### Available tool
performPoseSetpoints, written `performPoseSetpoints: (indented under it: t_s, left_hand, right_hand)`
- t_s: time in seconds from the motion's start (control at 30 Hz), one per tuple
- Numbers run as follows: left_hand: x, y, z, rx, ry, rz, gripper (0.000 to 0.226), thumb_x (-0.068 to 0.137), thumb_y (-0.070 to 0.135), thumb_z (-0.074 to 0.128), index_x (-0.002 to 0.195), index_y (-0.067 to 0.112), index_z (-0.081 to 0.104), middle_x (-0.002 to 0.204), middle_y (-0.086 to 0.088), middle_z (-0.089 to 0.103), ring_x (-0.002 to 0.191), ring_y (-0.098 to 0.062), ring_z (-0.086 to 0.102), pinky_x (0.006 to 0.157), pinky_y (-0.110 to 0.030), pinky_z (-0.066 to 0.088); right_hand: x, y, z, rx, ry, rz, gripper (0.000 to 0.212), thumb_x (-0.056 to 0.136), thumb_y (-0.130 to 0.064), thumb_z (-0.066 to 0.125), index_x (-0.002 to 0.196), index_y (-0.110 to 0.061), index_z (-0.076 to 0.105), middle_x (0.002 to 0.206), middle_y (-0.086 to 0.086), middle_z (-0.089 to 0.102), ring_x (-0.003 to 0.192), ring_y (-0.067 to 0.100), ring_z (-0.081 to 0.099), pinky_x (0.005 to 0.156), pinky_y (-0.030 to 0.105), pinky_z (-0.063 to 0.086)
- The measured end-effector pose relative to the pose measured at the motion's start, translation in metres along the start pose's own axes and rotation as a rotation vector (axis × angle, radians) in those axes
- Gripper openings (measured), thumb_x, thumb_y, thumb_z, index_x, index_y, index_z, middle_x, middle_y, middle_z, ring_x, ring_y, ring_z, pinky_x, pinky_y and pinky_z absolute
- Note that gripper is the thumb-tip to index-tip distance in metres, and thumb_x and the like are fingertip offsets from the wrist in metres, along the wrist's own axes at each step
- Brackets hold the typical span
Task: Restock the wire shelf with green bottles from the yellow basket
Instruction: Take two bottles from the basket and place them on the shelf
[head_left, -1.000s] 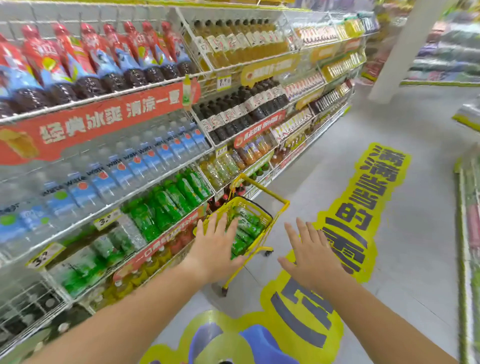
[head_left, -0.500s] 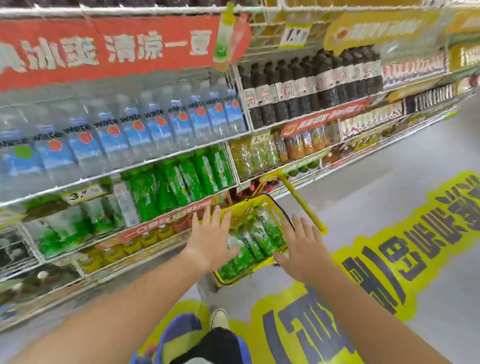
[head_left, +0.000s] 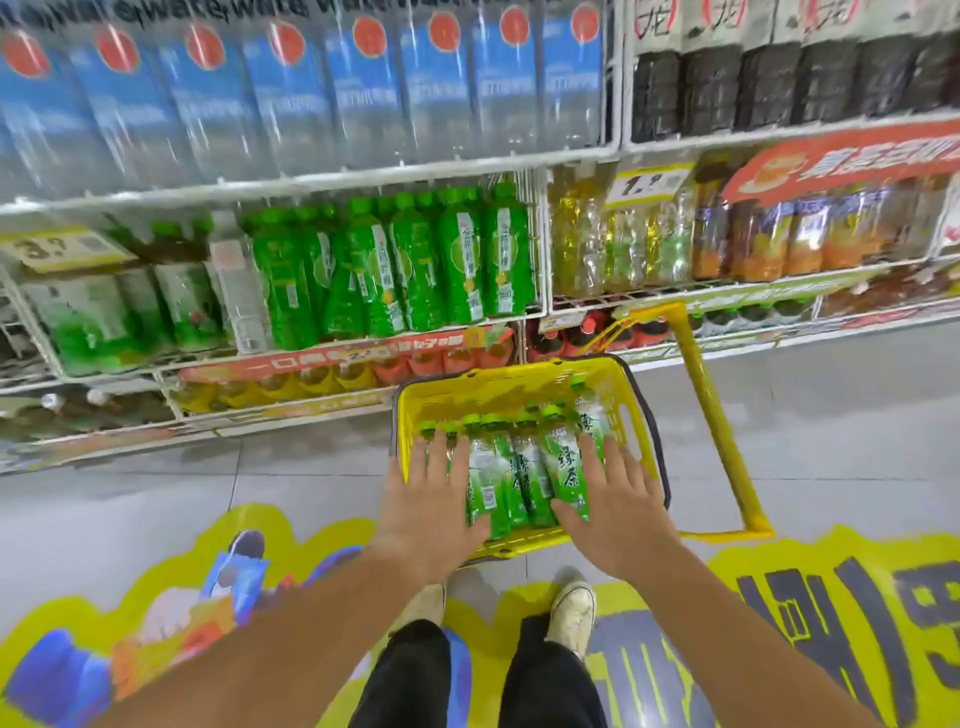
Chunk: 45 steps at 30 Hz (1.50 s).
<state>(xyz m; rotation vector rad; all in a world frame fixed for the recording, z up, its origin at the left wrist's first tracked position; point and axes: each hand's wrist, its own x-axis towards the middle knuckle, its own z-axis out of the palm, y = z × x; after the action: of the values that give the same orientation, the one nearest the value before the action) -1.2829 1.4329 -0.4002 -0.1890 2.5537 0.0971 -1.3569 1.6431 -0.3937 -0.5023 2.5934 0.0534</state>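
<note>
A yellow basket (head_left: 631, 415) stands on the floor in front of the wire shelf (head_left: 322, 182). Several green bottles (head_left: 524, 467) lie side by side in it, caps pointing toward the shelf. My left hand (head_left: 434, 499) is spread flat over the bottles on the left side of the basket. My right hand (head_left: 618, 499) is spread over the bottles on the right side. Neither hand's fingers curl round a bottle. On the shelf, a row of green bottles (head_left: 415, 265) stands upright in a wire compartment.
The basket's long yellow handle (head_left: 722, 431) reaches out to the right. Water bottles (head_left: 322, 88) fill the shelf above, yellow and orange drinks (head_left: 675, 234) stand to the right. My shoes (head_left: 571, 613) stand just behind the basket on a floor sticker.
The view has dropped and closed in on the basket. Both hands have come down from above the basket onto the bottles inside it.
</note>
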Motion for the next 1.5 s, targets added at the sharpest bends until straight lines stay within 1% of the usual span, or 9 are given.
performPoseSetpoints:
  t_s: [0.4, 0.6, 0.67, 0.77, 0.97, 1.1, 1.23, 1.37, 1.5]
  left_hand:
    - [0.083, 0.042, 0.109, -0.269, -0.175, -0.233, 0.101, 0.095, 0.068, 0.04, 0.157, 0.017, -0.02, 0.169, -0.011, -0.009, 0.155, -0.033, 0.0, 0.123, -0.051, 0.018]
    - [0.11, 0.054, 0.137, -0.807, -0.101, -0.475, 0.09, 0.096, 0.053, 0.057, 0.16, 0.014, 0.007, 0.162, -0.009, 0.024, 0.137, -0.029, 0.047, 0.099, -0.035, 0.049]
    - [0.115, 0.052, 0.139, -1.021, -0.082, -0.59, 0.061, 0.095, 0.045, 0.064, 0.141, 0.012, 0.041, 0.128, -0.006, 0.059, 0.098, -0.019, 0.065, 0.072, -0.024, 0.055]
    - [0.12, 0.049, 0.138, -1.127, -0.1, -0.652, 0.026, 0.096, 0.036, 0.067, 0.094, 0.022, 0.045, 0.076, 0.007, 0.051, 0.061, -0.009, 0.051, 0.039, -0.013, 0.036]
    - [0.126, 0.047, 0.137, -1.125, -0.224, -0.71, 0.057, 0.084, 0.04, 0.077, 0.058, 0.022, 0.029, 0.06, -0.003, 0.041, 0.06, -0.021, 0.044, 0.058, -0.03, 0.036]
    - [0.126, 0.049, 0.133, -1.205, -0.206, -0.741, 0.057, 0.084, 0.031, 0.075, 0.063, 0.026, 0.022, 0.068, 0.001, 0.042, 0.062, -0.015, 0.041, 0.059, -0.031, 0.036]
    - [0.125, 0.046, 0.135, -1.276, -0.155, -0.788, 0.041, 0.082, 0.035, 0.078, 0.086, 0.016, 0.041, 0.085, -0.005, 0.052, 0.071, -0.017, 0.048, 0.061, -0.031, 0.04]
    - [0.115, 0.042, 0.12, -1.296, -0.093, -0.784, 0.048, 0.082, 0.032, 0.079, 0.104, 0.009, 0.043, 0.076, -0.002, 0.041, 0.062, -0.014, 0.04, 0.054, -0.029, 0.033]
    - [0.092, 0.043, 0.095, -1.325, -0.042, -0.756, 0.072, 0.08, 0.029, 0.08, 0.131, 0.001, 0.037, 0.081, -0.001, 0.039, 0.063, -0.013, 0.04, 0.048, -0.028, 0.032]
  right_hand:
    - [0.094, 0.055, 0.113, 0.131, -0.164, -0.011, 0.086, 0.094, -0.06, 0.041, 0.156, -0.017, 0.0, 0.156, 0.013, 0.025, 0.142, 0.033, 0.029, 0.113, 0.045, 0.032]
    - [0.127, 0.056, 0.142, 0.355, -0.251, 0.139, 0.075, 0.096, -0.05, 0.052, 0.148, -0.009, 0.017, 0.136, 0.017, 0.051, 0.121, 0.036, 0.054, 0.093, 0.044, 0.048]
    - [0.132, 0.057, 0.149, 0.418, -0.257, 0.158, 0.069, 0.095, -0.048, 0.057, 0.14, -0.006, 0.027, 0.116, 0.014, 0.063, 0.102, 0.033, 0.064, 0.078, 0.04, 0.054]
    - [0.138, 0.062, 0.153, 0.485, -0.243, 0.171, 0.049, 0.089, -0.049, 0.065, 0.115, -0.014, 0.043, 0.085, 0.003, 0.066, 0.072, 0.021, 0.067, 0.06, 0.037, 0.056]
    - [0.148, 0.061, 0.154, 0.632, -0.326, 0.248, 0.045, 0.077, -0.046, 0.078, 0.095, -0.013, 0.054, 0.076, 0.005, 0.062, 0.06, 0.018, 0.057, 0.05, 0.029, 0.043]
    - [0.15, 0.06, 0.154, 0.712, -0.331, 0.275, 0.039, 0.075, -0.038, 0.079, 0.097, -0.013, 0.058, 0.074, 0.006, 0.061, 0.057, 0.018, 0.054, 0.05, 0.028, 0.041]
    - [0.144, 0.062, 0.147, 0.811, -0.329, 0.246, 0.041, 0.074, -0.034, 0.083, 0.1, -0.011, 0.06, 0.085, 0.012, 0.067, 0.06, 0.02, 0.055, 0.051, 0.029, 0.043]
    - [0.133, 0.06, 0.124, 0.869, -0.323, 0.181, 0.036, 0.078, -0.03, 0.082, 0.097, -0.014, 0.056, 0.084, 0.005, 0.062, 0.064, 0.015, 0.055, 0.051, 0.025, 0.039]
    - [0.112, 0.059, 0.093, 0.908, -0.32, 0.154, 0.058, 0.072, -0.044, 0.082, 0.116, -0.017, 0.055, 0.103, -0.001, 0.065, 0.091, 0.018, 0.063, 0.067, 0.031, 0.046]
